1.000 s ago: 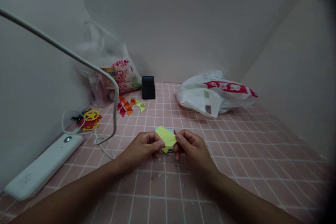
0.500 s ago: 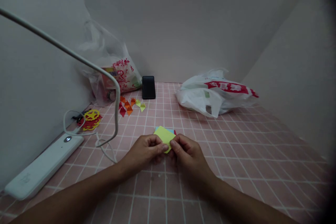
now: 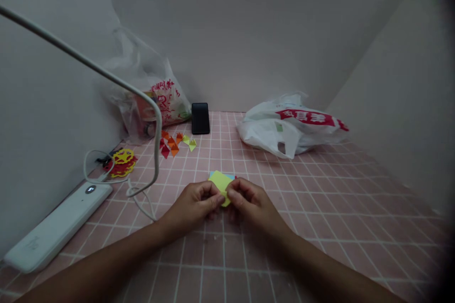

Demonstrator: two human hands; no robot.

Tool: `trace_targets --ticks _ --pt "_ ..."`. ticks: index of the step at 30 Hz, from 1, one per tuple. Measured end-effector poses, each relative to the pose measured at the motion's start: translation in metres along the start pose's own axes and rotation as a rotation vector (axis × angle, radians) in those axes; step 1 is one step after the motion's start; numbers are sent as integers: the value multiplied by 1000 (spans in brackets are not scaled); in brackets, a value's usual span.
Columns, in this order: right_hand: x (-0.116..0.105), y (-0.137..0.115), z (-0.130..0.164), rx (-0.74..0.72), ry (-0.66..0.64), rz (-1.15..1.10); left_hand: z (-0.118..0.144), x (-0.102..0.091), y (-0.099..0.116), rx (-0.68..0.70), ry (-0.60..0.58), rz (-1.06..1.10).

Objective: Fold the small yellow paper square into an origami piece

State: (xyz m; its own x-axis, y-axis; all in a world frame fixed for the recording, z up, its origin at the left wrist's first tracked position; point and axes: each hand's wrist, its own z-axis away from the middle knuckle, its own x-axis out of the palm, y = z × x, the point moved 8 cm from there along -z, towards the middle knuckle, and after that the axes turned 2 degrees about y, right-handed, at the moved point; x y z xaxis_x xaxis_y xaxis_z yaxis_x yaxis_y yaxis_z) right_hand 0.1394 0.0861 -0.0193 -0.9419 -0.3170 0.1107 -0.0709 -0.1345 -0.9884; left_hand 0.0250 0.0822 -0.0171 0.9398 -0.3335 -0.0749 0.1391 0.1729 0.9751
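Note:
A yellow sheet of paper (image 3: 220,181) is pinched between my two hands, one corner pointing away from me. My left hand (image 3: 202,201) grips its left side with thumb and forefinger. On the right, my right hand (image 3: 250,200) has its thumb over the paper's right corner, which looks bent inward. Just behind lies a blue paper (image 3: 231,176), mostly covered by the yellow one, with a sliver of red beside it. Farther off to the left sit several small folded paper pieces in red, orange (image 3: 173,144) and yellow (image 3: 192,145).
A black phone (image 3: 201,118) stands near the back wall. Plastic bags stand at the back left (image 3: 170,104) and back right (image 3: 295,125). A white power bank (image 3: 59,227) with a cable lies at left, near yellow and red cutout shapes (image 3: 123,156). A thick cable (image 3: 88,64) crosses the upper left.
My right thumb has moved slightly left, bringing the yellow paper's right corner inward. My left hand stays nearly in place.

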Motion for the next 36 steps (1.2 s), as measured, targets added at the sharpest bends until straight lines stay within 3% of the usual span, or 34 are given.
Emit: trace_targets --ticks 6,15,24,31,36 --pt "3 10 3 81 -13 -56 2 7 -2 -31 -83 -62" --pt "-4 11 -2 107 26 -148 -5 -2 -9 -77 -49 81" --pt "-10 7 -6 95 48 -153 -5 -12 4 2 56 84" --pt "-13 9 -7 91 108 -285 -7 -31 8 134 217 107" --pt "-5 13 -5 80 85 -348 -6 -15 2 82 107 168"
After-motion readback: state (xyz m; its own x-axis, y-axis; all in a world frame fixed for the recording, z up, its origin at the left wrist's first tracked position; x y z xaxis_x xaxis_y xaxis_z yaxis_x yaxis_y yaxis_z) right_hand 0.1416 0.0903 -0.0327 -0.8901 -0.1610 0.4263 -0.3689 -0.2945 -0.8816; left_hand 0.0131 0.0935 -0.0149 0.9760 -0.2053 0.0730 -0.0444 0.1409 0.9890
